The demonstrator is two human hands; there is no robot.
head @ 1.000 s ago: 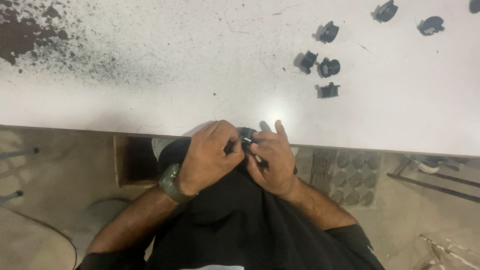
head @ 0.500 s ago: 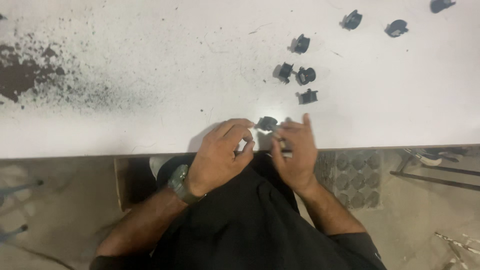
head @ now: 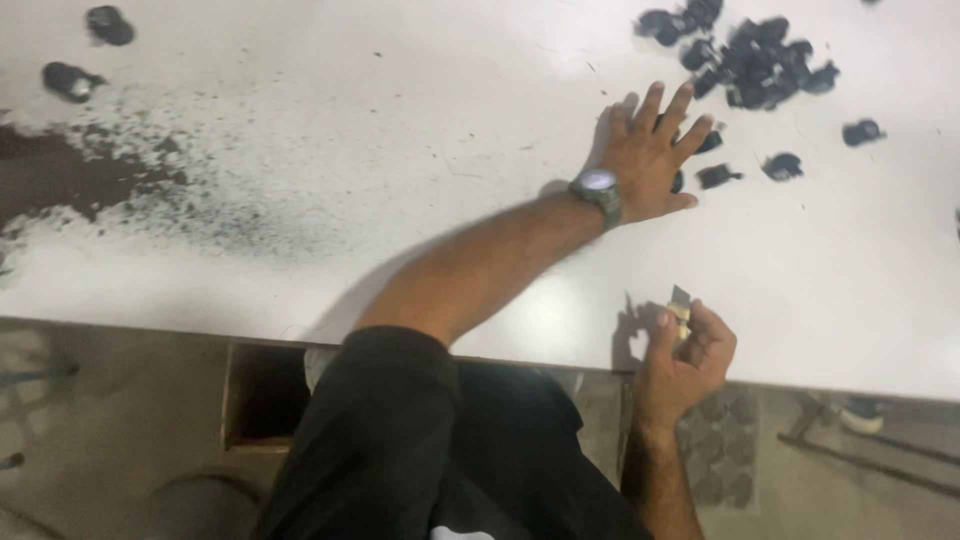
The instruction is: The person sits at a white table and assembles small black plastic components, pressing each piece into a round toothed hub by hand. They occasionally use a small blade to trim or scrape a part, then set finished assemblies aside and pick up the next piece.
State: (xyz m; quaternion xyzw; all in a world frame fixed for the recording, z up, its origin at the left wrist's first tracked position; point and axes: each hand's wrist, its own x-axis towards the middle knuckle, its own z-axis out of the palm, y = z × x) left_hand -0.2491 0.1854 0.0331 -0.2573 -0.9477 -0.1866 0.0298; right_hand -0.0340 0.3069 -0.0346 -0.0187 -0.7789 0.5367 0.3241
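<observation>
White worktable (head: 300, 90), dark powder stain far left. Left hand (head: 648, 155) spread flat over small black plastic parts (head: 716, 176), pile (head: 760, 60) far right. Right hand (head: 685, 360) pinches small blade tool (head: 680, 305) near edge. Parts look light, stiff; pinch by sides.

A single camera worn on the person's head looks steeply down from above, close enough that the person's dark-clothed torso fills the bottom of the frame. It faces forward across a white surface (head: 300, 120) whose near edge runs across the lower part of the picture, with floor visible beneath it. The left hand (head: 650, 155) is stretched out far over the surface, and the right hand (head: 685, 360) sits at the near edge.
</observation>
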